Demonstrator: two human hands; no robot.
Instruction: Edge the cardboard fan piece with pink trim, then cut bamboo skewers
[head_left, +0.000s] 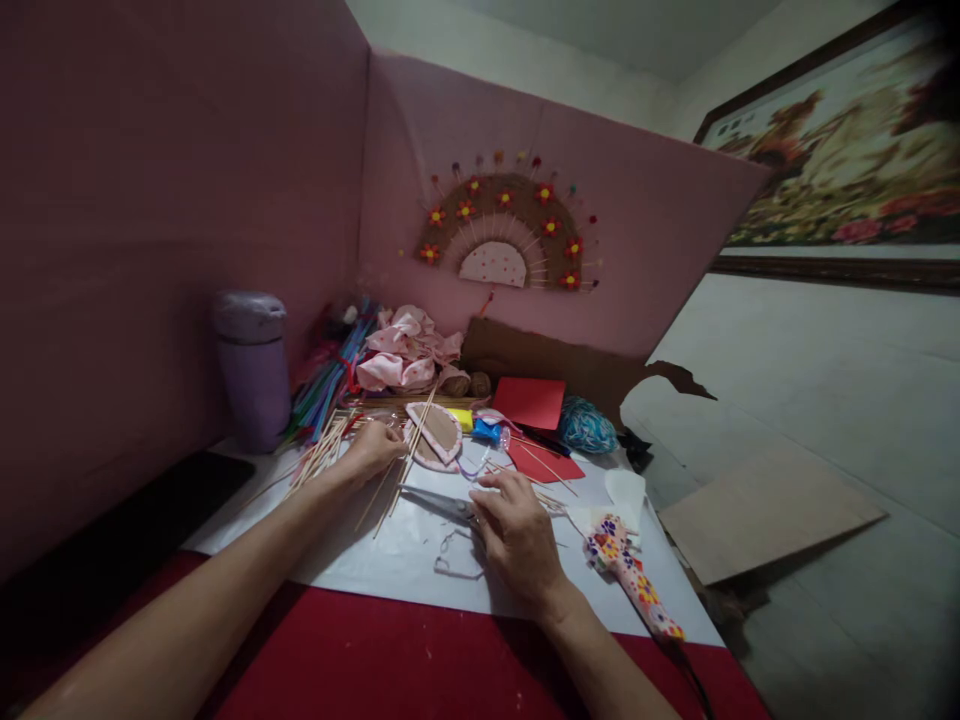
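My left hand (373, 447) is closed around a few thin wooden sticks (412, 452), which slant across the white paper. In my right hand (517, 530) is a pair of scissors (439, 503); its blades point left toward the lower part of the sticks. Whether the blades touch a stick I cannot tell. Behind the sticks lie cardboard half-circles (444, 432) edged with pink cloth. A bundle of more sticks (321, 458) rests left of my left hand. Below the scissors is a small thin outline-shaped scrap (457, 570).
A flower-patterned glue gun (634, 575) lies at the right, its cord running off the front edge. Behind are red paper (529, 402), blue yarn (589, 425), pink cloth (409, 350) and colourful pipe cleaners (324, 385). A purple bottle (253, 375) stands left; a decorated cardboard fan (450, 200) hangs on the pink board.
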